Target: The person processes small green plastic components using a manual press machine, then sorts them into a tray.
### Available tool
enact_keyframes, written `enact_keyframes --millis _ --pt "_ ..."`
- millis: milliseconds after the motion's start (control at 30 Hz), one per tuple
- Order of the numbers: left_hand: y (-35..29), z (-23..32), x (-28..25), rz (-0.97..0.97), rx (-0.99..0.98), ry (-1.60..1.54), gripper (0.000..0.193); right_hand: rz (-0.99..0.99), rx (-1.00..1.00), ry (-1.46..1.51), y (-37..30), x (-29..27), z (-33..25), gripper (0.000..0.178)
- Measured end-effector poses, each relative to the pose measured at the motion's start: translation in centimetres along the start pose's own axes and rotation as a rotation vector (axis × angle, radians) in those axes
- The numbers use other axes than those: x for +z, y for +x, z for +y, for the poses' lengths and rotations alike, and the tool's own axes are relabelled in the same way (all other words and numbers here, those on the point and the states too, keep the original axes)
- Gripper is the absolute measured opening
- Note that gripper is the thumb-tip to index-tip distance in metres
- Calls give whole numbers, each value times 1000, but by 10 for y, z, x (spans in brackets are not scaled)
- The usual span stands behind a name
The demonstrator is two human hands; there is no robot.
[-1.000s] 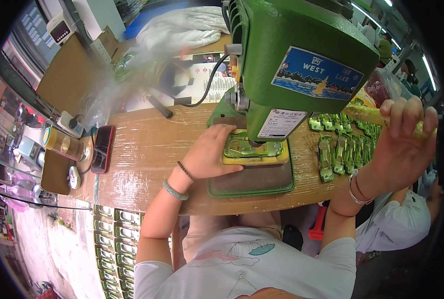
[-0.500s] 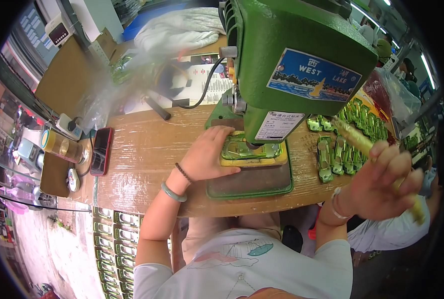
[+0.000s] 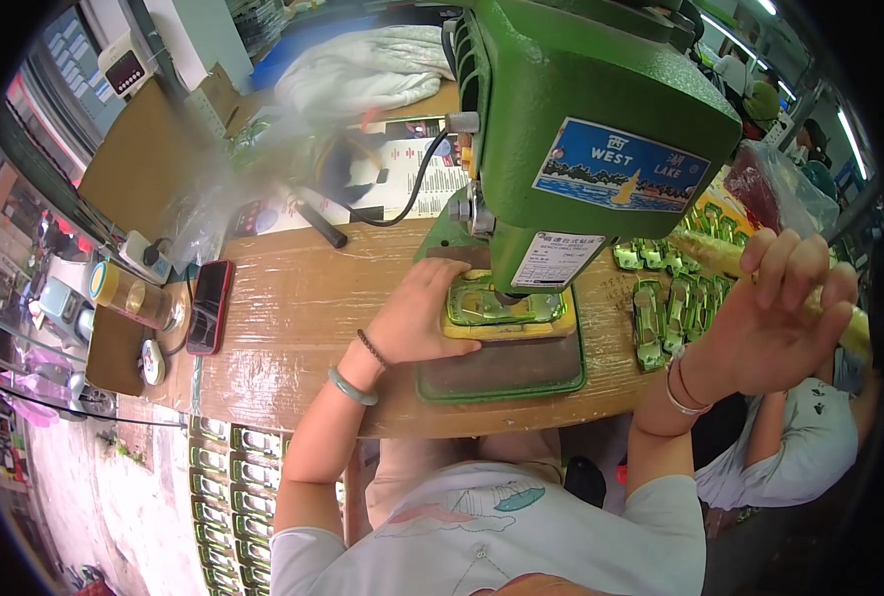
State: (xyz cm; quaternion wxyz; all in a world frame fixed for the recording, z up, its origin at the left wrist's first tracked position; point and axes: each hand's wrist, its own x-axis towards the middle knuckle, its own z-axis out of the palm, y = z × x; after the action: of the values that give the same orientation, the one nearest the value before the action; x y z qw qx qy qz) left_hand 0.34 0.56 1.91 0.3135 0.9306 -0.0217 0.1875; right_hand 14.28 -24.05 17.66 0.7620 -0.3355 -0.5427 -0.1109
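My left hand is closed around the left end of a yellow block, thumb along its near side. On that block rests a shiny green car-shaped shell. The block sits on the base plate of a green bench drill press. The drill's lower end is right over the shell; whether the bit touches it I cannot tell. At the right, my right hand has its fingers curled round the yellow-wrapped lever of the press.
Several finished-looking green shells lie in rows right of the press. A red-edged phone, a lidded jar and a black-handled tool are on the left. Trays of shells stand below the table. Another person sits at the right.
My right hand has risen with the lever, whose outer end has swung upward. The left hand keeps its hold on the block. The whole view has shifted slightly.
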Motion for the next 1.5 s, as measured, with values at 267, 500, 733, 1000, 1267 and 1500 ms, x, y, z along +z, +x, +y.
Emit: enact_keyframes --millis 267,500,733,1000,1267,1500 --pt "5 6 8 49 18 -26 79 -11 20 -14 6 -2 3 24" --pt "6 5 12 85 49 -21 79 -17 35 16 7 -4 2 22" --pt "6 5 12 74 64 -18 78 -40 54 43 8 -7 1 21" --pt "5 -1 14 87 85 -5 79 -18 -39 7 -25 -4 0 22" --pt "6 -3 15 100 82 -45 80 252 -268 -210 -76 11 4 22" --pt "3 -5 16 74 77 -7 85 -3 3 38 -14 -18 0 24"
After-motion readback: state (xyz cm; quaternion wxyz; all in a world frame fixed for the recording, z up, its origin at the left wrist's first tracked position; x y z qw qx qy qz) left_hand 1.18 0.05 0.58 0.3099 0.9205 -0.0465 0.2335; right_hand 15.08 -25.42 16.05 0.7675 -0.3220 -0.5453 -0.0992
